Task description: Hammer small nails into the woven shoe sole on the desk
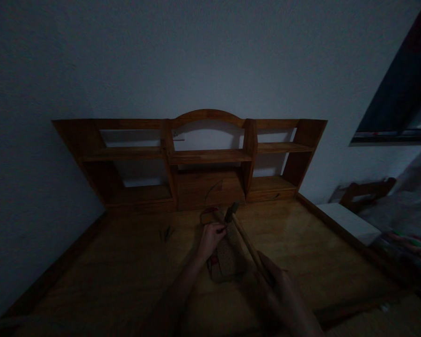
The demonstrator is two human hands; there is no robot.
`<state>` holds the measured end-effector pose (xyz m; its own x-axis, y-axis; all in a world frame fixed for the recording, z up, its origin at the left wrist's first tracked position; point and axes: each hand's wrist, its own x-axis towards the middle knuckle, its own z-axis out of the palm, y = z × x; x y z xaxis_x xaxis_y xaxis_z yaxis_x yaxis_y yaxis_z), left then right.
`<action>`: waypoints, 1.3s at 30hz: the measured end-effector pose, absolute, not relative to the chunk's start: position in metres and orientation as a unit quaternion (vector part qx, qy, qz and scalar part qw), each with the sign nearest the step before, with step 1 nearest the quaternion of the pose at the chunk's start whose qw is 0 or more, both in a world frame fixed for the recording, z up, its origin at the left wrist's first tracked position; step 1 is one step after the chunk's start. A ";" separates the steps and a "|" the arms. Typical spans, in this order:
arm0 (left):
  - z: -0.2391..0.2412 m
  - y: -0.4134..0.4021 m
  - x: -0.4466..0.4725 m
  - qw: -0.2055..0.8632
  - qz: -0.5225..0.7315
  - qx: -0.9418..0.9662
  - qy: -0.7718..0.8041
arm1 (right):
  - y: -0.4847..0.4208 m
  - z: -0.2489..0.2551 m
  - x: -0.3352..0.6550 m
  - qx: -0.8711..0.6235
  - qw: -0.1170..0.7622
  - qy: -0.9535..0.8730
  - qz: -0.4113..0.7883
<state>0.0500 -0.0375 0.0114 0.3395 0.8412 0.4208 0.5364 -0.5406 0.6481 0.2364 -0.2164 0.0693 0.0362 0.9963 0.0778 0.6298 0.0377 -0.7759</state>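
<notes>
My right hand [275, 281] is wrapped round the wooden handle of a hammer [245, 238]. The hammer's dark head is up close to the fingertips of my left hand [211, 236]. Those left fingers are pinched together over a brownish slab [229, 260]; whatever they hold is too small and dark to make out. Under the slab lies a flat piece with red patches [214, 260], its kind unclear. To the left, several thin dark slivers [166, 233] lie on the wooden desk top [126, 267].
A wooden shelf unit [210, 157] with open compartments stands at the back of the desk against the wall. A thin curved strand [213, 189] rises behind the slab. At the right are a white surface [351, 222], a wooden chair back [368, 189] and a window [400, 93].
</notes>
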 end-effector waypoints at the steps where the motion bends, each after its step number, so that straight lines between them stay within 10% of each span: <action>1: 0.011 -0.037 0.050 0.200 0.377 0.794 0.432 | -0.217 0.070 0.236 -0.640 0.338 -0.635 0.270; 39: 0.011 -0.033 0.041 0.269 0.368 0.777 0.435 | -0.215 0.065 0.241 -0.604 0.468 -0.550 0.337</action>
<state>0.0410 -0.0333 0.0112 0.3516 0.8730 0.3379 0.4775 -0.4778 0.7374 0.2412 -0.2147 0.0652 0.1680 0.9799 0.1078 0.3492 0.0431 -0.9361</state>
